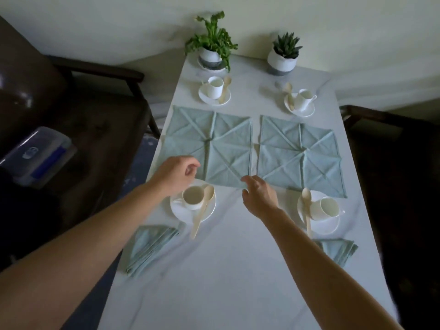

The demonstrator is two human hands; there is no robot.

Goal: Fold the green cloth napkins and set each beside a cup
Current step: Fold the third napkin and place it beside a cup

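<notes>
Off the desk's left edge stand a dark chair (35, 79) and a clear plastic box (38, 158) with a blue patch. On the white marbled desk (226, 282), the left folded napkin (150, 248) lies at the near left edge, just in front of the near-left cup (194, 197). That cup sits on a saucer (181, 214) with a wooden spoon (202, 210) leaning across it.

The left hand (176, 175) hovers over the near left corner of the left spread napkin (226, 144). Its fingers are curled, and the corner is hidden beneath it, so I cannot tell whether it grips the cloth. This pale green napkin lies flat and creased in the desk's middle. Beyond it are the far-left cup (215, 84) and a leafy potted plant (212, 44).

The right hand (258, 196) reaches to the same napkin's near right corner, with thumb and forefinger pinched on the cloth there. Just beside it, with a narrow gap between them, the right spread napkin (297, 153) lies flat. Past its far edge are the far-right cup (306, 97) and a potted succulent (284, 55).

The near-right cup (326, 208) sits tilted on its saucer, touching that napkin's near edge. The right folded napkin (338, 252) lies just in front of it, by the right edge.
</notes>
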